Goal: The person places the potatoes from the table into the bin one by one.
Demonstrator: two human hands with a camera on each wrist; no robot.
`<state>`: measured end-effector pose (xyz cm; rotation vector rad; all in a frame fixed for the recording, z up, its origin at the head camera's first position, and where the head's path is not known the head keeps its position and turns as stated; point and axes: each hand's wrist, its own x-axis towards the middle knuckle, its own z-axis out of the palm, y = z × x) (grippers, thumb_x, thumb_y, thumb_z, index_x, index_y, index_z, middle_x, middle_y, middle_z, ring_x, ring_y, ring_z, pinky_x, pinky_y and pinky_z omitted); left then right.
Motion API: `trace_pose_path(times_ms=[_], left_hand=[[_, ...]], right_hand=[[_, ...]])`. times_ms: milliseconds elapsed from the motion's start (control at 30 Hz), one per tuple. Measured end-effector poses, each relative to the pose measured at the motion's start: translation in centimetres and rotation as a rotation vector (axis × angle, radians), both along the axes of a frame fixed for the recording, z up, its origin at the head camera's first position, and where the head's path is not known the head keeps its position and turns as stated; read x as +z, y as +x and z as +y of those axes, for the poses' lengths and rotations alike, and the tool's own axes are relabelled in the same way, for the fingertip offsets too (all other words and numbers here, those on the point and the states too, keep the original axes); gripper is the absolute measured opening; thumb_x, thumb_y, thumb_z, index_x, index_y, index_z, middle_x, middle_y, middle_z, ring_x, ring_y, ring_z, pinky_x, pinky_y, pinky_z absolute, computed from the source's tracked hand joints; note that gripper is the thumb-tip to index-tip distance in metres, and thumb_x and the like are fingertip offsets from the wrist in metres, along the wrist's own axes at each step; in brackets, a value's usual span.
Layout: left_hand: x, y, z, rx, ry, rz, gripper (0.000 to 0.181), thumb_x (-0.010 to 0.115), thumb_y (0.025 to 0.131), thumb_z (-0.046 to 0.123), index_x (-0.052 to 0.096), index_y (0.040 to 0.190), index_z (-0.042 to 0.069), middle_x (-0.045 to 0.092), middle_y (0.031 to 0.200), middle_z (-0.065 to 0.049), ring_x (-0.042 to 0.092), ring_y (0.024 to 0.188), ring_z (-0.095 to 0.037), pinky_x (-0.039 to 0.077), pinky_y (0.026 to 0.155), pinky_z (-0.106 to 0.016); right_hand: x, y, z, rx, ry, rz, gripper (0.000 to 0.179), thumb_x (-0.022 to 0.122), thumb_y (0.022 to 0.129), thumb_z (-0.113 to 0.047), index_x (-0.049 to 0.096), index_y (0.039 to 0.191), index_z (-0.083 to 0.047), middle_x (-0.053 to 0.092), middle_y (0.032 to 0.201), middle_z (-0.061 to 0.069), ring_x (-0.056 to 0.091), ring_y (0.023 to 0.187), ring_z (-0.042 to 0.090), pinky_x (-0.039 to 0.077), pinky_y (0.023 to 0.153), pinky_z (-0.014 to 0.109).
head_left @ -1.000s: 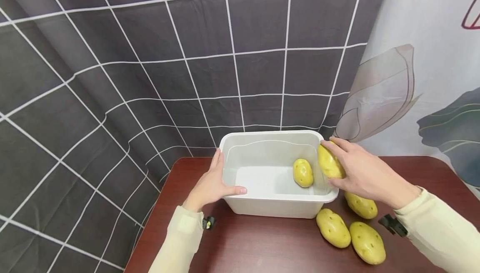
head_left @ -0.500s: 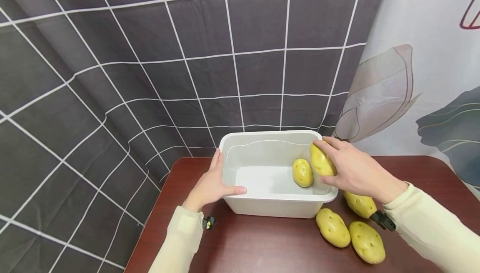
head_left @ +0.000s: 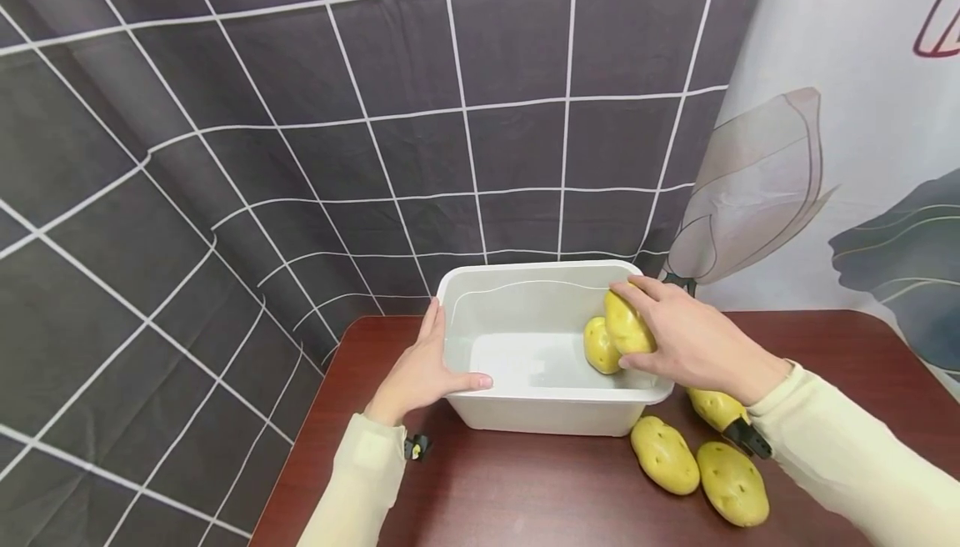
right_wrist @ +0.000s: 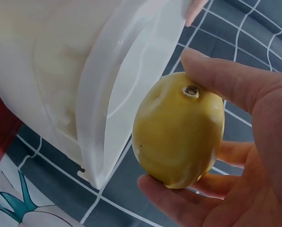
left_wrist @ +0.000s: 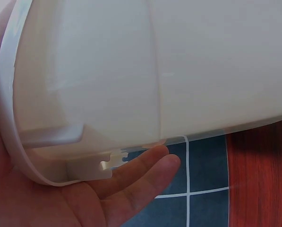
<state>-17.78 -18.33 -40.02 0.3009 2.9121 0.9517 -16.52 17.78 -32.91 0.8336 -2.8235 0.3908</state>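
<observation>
A white plastic bin (head_left: 540,415) stands on the table. My left hand (head_left: 416,373) holds its left end, thumb over the front rim and fingers against the outer side wall (left_wrist: 98,94). My right hand (head_left: 693,338) grips a yellow potato (head_left: 628,323) between thumb and fingers over the bin's right end. In the right wrist view this held potato (right_wrist: 178,130) shows a dark spot near its top, close by the bin's rim (right_wrist: 96,94). Another potato (head_left: 597,347) lies on the bin floor, partly hidden behind the held one.
On the reddish-brown table (head_left: 517,489), right of the bin, lie three more potatoes: one in front (head_left: 664,457), one beside it (head_left: 732,484), and one (head_left: 712,407) partly under the right wrist. A dark grid-patterned curtain (head_left: 517,147) hangs close behind the bin.
My right hand has carried its potato leftward from the bin's right rim to over the inside, where it now overlaps the potato lying there. My left hand has stayed in place.
</observation>
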Motion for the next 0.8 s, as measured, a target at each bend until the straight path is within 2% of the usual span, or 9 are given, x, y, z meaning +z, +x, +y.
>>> trace_pose_path(times_ms=[500,800], left_hand=[[-0.1,0.0,-0.1,0.003,0.001,0.009,0.136,0.084,0.066,0.066,0.008,0.161,0.005,0.001,0.169,-0.001,0.056,0.126,-0.035,0.047,0.100,-0.050],[0.1,0.1,0.0,0.003,-0.002,0.005,0.137,0.084,0.065,0.068,0.008,0.162,0.006,0.001,0.169,-0.001,0.056,0.124,-0.035,0.048,0.099,-0.050]], right_hand=[[0.0,-0.4,-1.4,0.026,-0.005,0.014,0.082,0.088,0.074,-0.035,0.053,0.139,0.001,0.057,0.127,0.018,0.062,0.094,0.034,0.053,0.079,0.053],[0.1,-0.3,-1.7,0.026,0.000,0.000,0.084,0.087,0.075,-0.038,0.051,0.140,0.002,0.056,0.130,0.022,0.063,0.094,0.037,0.053,0.080,0.055]])
